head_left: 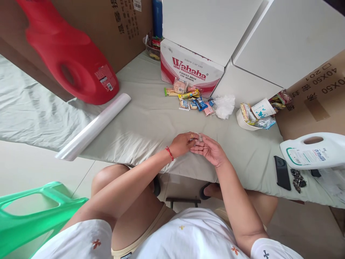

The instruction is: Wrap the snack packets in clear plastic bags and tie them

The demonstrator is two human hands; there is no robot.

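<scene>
My left hand (183,143), with a red cord at the wrist and a ring, is palm down with its fingers closed in a pinch. My right hand (211,150) meets it palm up, fingers bent and thumb pressed inward. Between the fingertips of both shows a small crumpled clear plastic piece (200,137), partly hidden. Beyond the hands lies a loose group of wrapped snacks (190,95) in front of a white and red water carton (185,61). Beside the snacks is a crumpled clear plastic bag (225,106).
A roll of clear film (94,127) and a large red jug (78,64) are at left. To the right are a white tub (244,123) of snacks, a white bottle (312,151), a black phone (282,172) and keys (298,180). A green stool (54,201) stands lower left.
</scene>
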